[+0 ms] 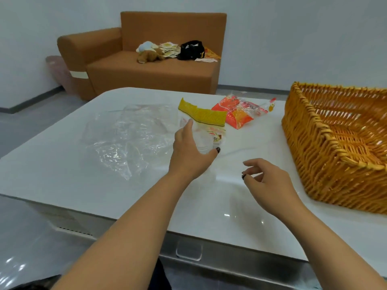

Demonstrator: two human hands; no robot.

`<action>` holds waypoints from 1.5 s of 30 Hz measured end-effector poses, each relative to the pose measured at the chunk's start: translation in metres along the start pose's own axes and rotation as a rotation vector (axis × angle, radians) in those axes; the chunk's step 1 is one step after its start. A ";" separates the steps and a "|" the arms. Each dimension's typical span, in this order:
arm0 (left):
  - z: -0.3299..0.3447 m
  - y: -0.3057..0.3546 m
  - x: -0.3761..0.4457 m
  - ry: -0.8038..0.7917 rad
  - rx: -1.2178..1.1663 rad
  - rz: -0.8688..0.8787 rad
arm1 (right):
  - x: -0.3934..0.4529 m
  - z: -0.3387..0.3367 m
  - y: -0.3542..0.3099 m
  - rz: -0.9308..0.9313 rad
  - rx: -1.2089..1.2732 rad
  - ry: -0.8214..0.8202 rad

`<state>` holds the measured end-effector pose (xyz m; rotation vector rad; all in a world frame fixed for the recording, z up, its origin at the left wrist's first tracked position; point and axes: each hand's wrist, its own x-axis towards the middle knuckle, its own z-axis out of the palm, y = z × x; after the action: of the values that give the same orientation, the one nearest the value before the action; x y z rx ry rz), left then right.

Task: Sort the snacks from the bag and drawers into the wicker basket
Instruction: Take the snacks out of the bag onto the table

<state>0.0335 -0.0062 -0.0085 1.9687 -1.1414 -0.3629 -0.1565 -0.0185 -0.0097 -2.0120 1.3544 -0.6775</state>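
The fingers of the left hand (191,152) are spread apart around the near end of a clear snack packet with a yellow top (206,122), the forefinger against its left edge and the thumb, with a dark-painted nail, at its lower right corner. Whether they actually press the packet or only frame it is hard to tell through the transparent film. The packet lies on the white table (146,191), its yellow band on the far side of those fingertips.

The fingers of the right hand (267,181) are loosely curled and apart, holding nothing, hovering above the table just to the right of and nearer than the left thumb.

Beyond the left fingertips and to their right lies an orange-red snack packet (238,114), touching or nearly touching the yellow band. To the left of the left fingers a crumpled clear plastic bag (129,135) spreads flat across the tabletop. Well to the right of the right fingers stands the wicker basket (310,147), its visible inside showing no snacks.

Far beyond all the fingers, a brown sofa (150,70) against the wall carries a soft toy (149,55) and a black bag (190,50).
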 end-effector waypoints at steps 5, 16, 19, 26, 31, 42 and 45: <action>0.008 -0.011 0.013 -0.083 0.106 0.008 | 0.003 0.013 -0.005 -0.018 0.005 -0.053; -0.020 0.014 -0.036 -0.118 -0.197 0.026 | 0.002 0.026 -0.019 -0.158 0.167 -0.086; -0.010 0.027 -0.034 -0.174 -0.222 0.062 | 0.007 0.024 -0.015 -0.123 0.242 -0.094; -0.018 0.058 0.058 -0.058 0.173 0.193 | 0.001 0.024 0.005 -0.015 0.281 -0.002; -0.012 0.042 0.093 -0.257 0.414 0.140 | -0.011 0.033 0.015 -0.095 0.280 -0.015; -0.035 0.015 0.045 0.162 0.062 0.383 | -0.025 0.058 0.030 -0.111 0.351 -0.063; -0.040 0.003 0.017 0.222 -0.018 0.472 | -0.026 0.057 0.027 -0.105 0.296 -0.073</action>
<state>0.0647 -0.0010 0.0217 1.6100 -1.3979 0.0914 -0.1422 0.0095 -0.0706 -1.8590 1.0445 -0.7934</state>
